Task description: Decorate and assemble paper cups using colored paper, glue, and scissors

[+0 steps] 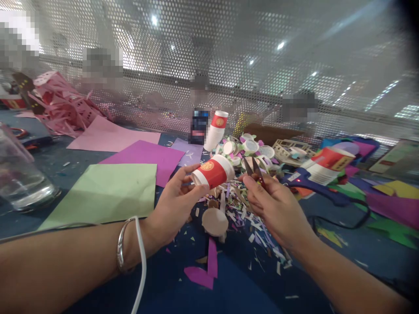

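Observation:
My left hand (176, 198) grips a red and white paper cup (214, 173), which lies on its side with its bottom toward my right. In my right hand (273, 205) is a pair of scissors (253, 170), blades slightly parted and pointing up and away from me. The blade tips are a short way to the right of the cup, apart from it. Below the cup, a round white paper disc (215, 221) rests by a heap of paper scraps (238, 213). Most of the scissor handles are hidden in my fingers.
Green (108, 192), purple (144, 159) and pink sheets (111, 135) lie at left, near a clear water jug (22, 174). Stacked cups (217, 131) stand at the back; more cups (327, 165) and a blue glue gun (314, 185) are right. A white cable (141, 261) crosses my left wrist.

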Tool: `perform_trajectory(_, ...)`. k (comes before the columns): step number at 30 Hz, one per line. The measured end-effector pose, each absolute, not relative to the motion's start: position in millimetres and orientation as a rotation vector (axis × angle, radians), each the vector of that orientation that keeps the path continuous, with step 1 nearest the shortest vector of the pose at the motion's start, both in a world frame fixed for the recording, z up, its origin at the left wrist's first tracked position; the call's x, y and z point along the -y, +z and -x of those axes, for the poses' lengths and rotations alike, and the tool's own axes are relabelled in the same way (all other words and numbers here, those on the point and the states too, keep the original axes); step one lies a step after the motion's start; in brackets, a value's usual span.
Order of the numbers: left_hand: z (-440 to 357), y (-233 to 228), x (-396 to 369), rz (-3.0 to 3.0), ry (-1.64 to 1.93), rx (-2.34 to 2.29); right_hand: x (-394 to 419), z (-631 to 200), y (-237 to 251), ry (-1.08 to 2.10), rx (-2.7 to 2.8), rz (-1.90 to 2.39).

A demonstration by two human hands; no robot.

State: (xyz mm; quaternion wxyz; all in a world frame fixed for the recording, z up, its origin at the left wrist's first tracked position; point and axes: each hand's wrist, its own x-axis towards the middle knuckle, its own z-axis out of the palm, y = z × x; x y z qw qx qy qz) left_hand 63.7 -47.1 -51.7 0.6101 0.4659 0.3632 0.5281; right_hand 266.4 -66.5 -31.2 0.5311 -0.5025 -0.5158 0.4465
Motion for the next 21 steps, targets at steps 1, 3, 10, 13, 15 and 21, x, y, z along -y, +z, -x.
perform_trajectory(1,-63.3,-52.1,46.9,-1.094,1.214,-0.834,67.0,-265.9,-31.2,1.071,1.236,1.2)
perform_trajectory(3,-62.9,-53.6,47.1,-1.117,1.195,-0.821,68.5,-264.7,-30.9,1.092,1.252,1.207)
perform_trajectory(10,-63.5,-57.6,47.3,-1.096,1.193,-0.813,72.6,-260.4,-29.8,1.132,1.319,1.206)
perform_trajectory(13,-63.6,-55.9,46.5,-1.113,1.216,-0.816,73.9,-259.1,-30.1,1.148,1.339,1.198)
perform_trajectory(15,-63.6,-54.1,46.3,-1.123,1.257,-0.775,75.3,-258.2,-30.0,1.156,1.351,1.188)
perform_trajectory(21,-63.0,-50.4,48.7,-1.11,1.297,-0.715,81.0,-253.5,-26.0,1.199,1.408,1.181)
